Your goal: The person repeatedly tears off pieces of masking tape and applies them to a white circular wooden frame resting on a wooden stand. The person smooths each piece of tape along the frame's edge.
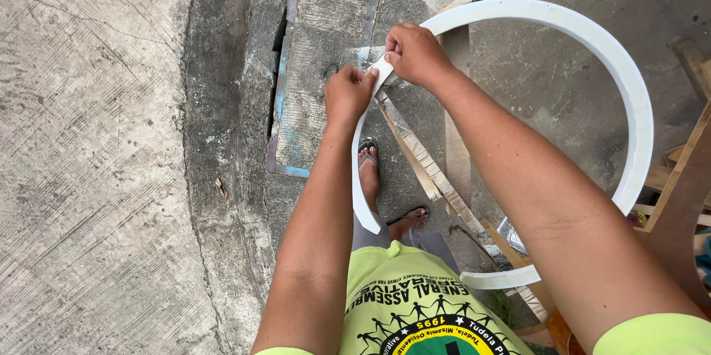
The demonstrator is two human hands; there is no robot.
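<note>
Head view, the only one here, so it's all from above. The person is standing on rough grey concrete, holding a big white curved strip (629,96), looks like bendy plastic or foam trim, that's looping round into nearly a full ring in front of them. Both hands are meeting at the top left of the loop, just touching each other. The right hand (416,53) is pinching down on one end of the strip, and the left hand (349,94) is gripping the other length right where the two overlap, so both are closed tight on the same white piece.

The rest of the ring is hanging free, sweeping out to the right and coming back low near the lime-green printed shirt (415,303). The lower end (496,278) is sitting loose, not held by anything.

What could be going sideways: that strip is clearly being bent under tension, so if either pinch is slipping, the ends are probably springing apart and whipping out. Kinking or cracking at the tight spot between the hands looks possible too.

Underfoot there are long wooden battens (426,166) lying right beside the flip-flopped feet (369,170), plus a rectangular metal-framed drain cover (322,74) just ahead. Stepping back while watching the hands could mean tripping on those. The wooden frame (685,177) at the right edge is close to the loop and could be snagging it.
</note>
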